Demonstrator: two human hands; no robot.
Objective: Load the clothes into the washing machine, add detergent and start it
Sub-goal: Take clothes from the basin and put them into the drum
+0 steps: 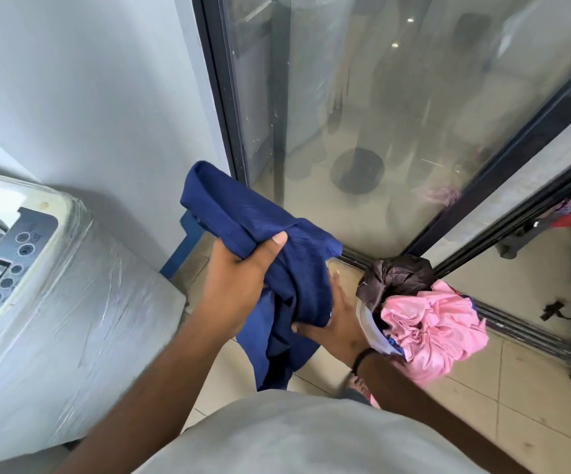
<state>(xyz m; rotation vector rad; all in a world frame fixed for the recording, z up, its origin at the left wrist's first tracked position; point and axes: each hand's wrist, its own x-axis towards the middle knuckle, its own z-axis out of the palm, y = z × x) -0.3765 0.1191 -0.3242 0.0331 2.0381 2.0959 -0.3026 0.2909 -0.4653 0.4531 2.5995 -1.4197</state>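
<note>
While the left hand [234,278] grips the blue garment [260,234], thumb on top, the right hand [337,323] holds its underside.

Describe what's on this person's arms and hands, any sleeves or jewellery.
Both forearms are bare, with no sleeves reaching them. The right wrist carries a thin black band. The left hand and right hand show no gloves or rings. A light grey shirt covers the torso.

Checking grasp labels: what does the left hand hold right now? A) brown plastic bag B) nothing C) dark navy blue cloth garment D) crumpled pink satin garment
C: the left hand grips the dark navy blue cloth garment, thumb over its fold; the crumpled pink satin garment lies in the pile on the floor.
</note>
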